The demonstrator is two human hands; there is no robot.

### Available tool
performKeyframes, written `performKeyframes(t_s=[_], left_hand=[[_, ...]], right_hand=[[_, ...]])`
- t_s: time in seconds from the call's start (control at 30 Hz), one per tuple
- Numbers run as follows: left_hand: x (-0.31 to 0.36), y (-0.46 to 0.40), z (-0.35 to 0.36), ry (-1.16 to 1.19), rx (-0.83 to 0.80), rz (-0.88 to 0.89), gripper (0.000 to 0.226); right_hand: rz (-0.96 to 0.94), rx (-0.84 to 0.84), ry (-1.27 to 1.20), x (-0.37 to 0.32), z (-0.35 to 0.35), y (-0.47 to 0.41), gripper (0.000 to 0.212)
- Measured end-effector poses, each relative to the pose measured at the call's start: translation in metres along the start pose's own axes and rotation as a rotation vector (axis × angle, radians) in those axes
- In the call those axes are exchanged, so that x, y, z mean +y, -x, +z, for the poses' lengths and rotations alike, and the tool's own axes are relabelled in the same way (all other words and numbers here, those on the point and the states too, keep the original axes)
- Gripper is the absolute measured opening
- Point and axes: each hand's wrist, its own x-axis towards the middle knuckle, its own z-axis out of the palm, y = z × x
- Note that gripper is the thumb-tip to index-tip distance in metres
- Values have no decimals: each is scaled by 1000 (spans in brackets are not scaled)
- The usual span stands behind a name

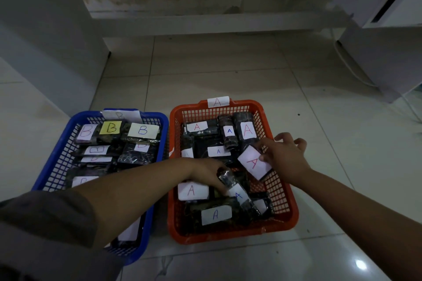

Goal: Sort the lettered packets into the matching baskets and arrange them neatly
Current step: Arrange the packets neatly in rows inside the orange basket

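Orange basket (284, 207) holds both hands. Right hand (284, 157) fingers pinch a red-A packet (254, 162), long axis diagonal, over the right wall. Left hand (205, 173) fingers clasp a blue-A packet (237, 191) mid-basket. Blue basket (57, 157) sits left.

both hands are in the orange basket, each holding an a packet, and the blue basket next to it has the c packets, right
Not quite: the blue basket holds B packets, not C, as the head view shows on labels like the yellow B label. The rest holds: the left hand and right hand each grip an A packet in the orange basket.
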Motion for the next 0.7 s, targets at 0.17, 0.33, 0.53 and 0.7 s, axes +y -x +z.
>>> performKeyframes(t_s=[0.17, 0.33, 0.53, 0.7], left_hand=[[-3, -1, -2, 17, 43, 16, 58], [3, -3, 5, -164, 50, 28, 79], [-6, 1, -3, -63, 126, 0, 66], [-9, 9, -27, 214, 100, -28, 58]], right_hand=[[23, 48, -72, 0, -1, 0, 22], [91, 99, -283, 0, -11, -7, 22], [63, 54, -488, 6, -23, -7, 21], [61, 7, -504, 12, -19, -2, 17]])
